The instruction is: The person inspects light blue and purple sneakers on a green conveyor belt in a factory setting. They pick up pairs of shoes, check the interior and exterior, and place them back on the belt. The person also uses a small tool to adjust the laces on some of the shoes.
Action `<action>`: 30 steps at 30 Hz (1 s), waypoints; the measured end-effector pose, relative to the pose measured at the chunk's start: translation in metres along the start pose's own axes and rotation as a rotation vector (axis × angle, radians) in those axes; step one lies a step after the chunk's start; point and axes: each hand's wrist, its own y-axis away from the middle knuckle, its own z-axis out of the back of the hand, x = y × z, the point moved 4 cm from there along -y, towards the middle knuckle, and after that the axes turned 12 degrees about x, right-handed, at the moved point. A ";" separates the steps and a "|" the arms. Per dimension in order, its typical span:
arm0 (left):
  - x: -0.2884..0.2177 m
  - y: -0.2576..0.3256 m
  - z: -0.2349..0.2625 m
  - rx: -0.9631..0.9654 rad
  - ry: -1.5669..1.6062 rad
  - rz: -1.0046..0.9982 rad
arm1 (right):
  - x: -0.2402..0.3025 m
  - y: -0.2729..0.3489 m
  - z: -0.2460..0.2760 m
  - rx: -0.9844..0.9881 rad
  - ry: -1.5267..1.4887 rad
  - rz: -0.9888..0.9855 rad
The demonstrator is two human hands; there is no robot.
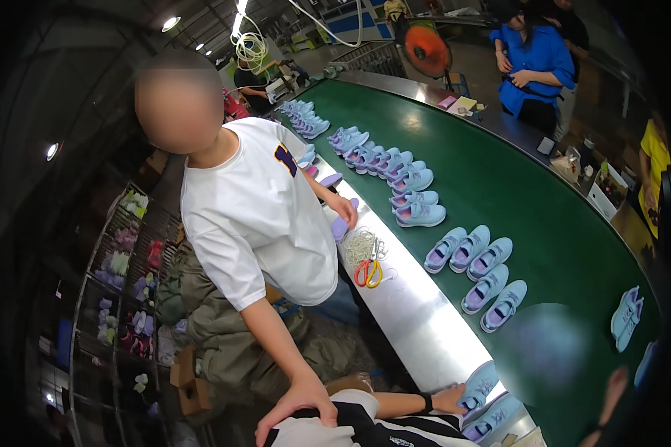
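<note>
My left hand [449, 400], with a black band at the wrist, comes in from the lower edge. Its fingers close at the end of a light blue sneaker [480, 385] on the metal ledge. Right beside it lies a second light blue sneaker [493, 419]. At the lower right, my right hand [616, 381] hovers over the green belt, dim and smeared, its fingers unclear. Nearest to it are a light blue sneaker [627, 319] and another at the picture's rim [646, 363]. A round blurred patch hides part of the belt between my hands.
Rows of light blue sneakers [410, 179] stand along the green belt [492, 194]. Scissors [368, 273] and a heap of string [361, 246] lie on the metal ledge [417, 313]. A person in a white T-shirt [261, 216] stands close at left, one hand [298, 406] on my clothing.
</note>
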 end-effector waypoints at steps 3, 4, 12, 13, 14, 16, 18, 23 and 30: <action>0.007 -0.009 -0.013 -0.023 -0.026 0.109 | -0.001 0.085 -0.158 0.271 -0.269 -0.040; 0.009 -0.011 -0.017 -0.013 0.026 0.155 | 0.005 0.114 -0.211 0.313 -0.378 -0.071; 0.002 0.002 0.006 -0.235 -0.079 -0.119 | 0.054 0.230 -0.371 0.232 -0.808 -0.179; 0.004 0.002 0.011 -0.195 0.037 -0.173 | 0.059 0.230 -0.363 0.174 -0.370 -0.159; 0.011 -0.004 0.018 -0.057 0.140 -0.083 | 0.063 0.231 -0.358 0.190 -0.359 -0.180; 0.010 -0.012 0.041 0.084 0.179 -0.052 | 0.069 0.227 -0.347 0.163 -0.833 -0.351; -0.012 -0.009 0.053 0.227 0.899 -0.151 | 0.089 0.227 -0.325 0.160 -1.183 -0.393; -0.094 0.027 0.117 0.378 1.010 -0.096 | 0.190 0.203 -0.256 0.132 -1.462 -0.231; -0.140 0.054 0.155 0.238 1.088 0.050 | 0.274 0.174 -0.201 0.122 -1.562 -0.174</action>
